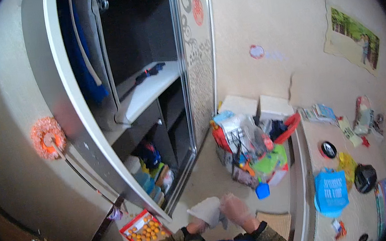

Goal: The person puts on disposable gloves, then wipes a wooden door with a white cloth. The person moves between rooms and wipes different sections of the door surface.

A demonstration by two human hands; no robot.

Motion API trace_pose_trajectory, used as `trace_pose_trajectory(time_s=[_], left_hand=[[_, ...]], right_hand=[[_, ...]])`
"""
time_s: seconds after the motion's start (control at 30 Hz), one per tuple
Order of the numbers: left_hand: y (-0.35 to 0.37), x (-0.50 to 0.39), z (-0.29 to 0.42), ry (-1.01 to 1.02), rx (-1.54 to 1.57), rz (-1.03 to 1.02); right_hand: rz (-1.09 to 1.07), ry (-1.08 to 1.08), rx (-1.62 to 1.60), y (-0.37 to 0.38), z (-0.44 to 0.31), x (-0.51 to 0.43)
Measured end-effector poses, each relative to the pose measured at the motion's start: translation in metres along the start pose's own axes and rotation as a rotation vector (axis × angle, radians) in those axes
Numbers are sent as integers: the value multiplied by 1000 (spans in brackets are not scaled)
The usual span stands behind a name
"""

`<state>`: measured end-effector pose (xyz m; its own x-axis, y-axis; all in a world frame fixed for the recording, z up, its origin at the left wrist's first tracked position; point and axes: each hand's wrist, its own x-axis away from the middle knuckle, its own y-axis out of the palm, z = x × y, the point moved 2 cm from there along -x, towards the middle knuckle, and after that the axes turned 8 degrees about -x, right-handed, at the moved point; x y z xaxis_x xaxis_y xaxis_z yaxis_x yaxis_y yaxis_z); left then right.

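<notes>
Both my hands are raised close together in front of my body, low in the middle of the view. My left hand is mostly covered by a white cloth-like piece, which it appears to hold; its fingers are hidden. Beside it, my right hand has curled fingers at the right edge of the white piece and seems to wear a thin see-through glove. Blur hides whether the right hand grips anything. Below left of my hands lies a shallow red-edged box with several orange fruits inside.
Ahead stands an open wardrobe. A heaped pile of bags and household items sits on the floor. On the right, a plastic-covered bed or ledge bears a blue bag and a black bag. An orange mop leans left.
</notes>
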<state>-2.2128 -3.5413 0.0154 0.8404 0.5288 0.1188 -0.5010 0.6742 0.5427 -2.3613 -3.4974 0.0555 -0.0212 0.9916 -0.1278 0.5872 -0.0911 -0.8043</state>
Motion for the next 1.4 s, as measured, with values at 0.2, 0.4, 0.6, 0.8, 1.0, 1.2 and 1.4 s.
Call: trace_pose_trajectory(time_s=[0.2,0.4,0.6,0.8,1.0,1.2,1.4], left_hand=[[-24,-63,22,86,17,235],[-70,-117,53,129,29,346],[-138,-182,106,200,34,379],[-203,-232,185,285,34,412],[-249,-245,246,390,21,418],[-279,-256,280,536,115,491],[-301,-276,289,572,180,602]], right_hand=[[-74,-317,50,-14,21,-84],[128,-865,-116,-21,30,-162],[119,-852,-295,-21,42,-263],[-123,-966,-316,-15,36,-387],[120,-1006,-421,-28,32,-448],[-49,-139,-671,-27,97,-531],[-1225,525,-1856,7,106,-547]])
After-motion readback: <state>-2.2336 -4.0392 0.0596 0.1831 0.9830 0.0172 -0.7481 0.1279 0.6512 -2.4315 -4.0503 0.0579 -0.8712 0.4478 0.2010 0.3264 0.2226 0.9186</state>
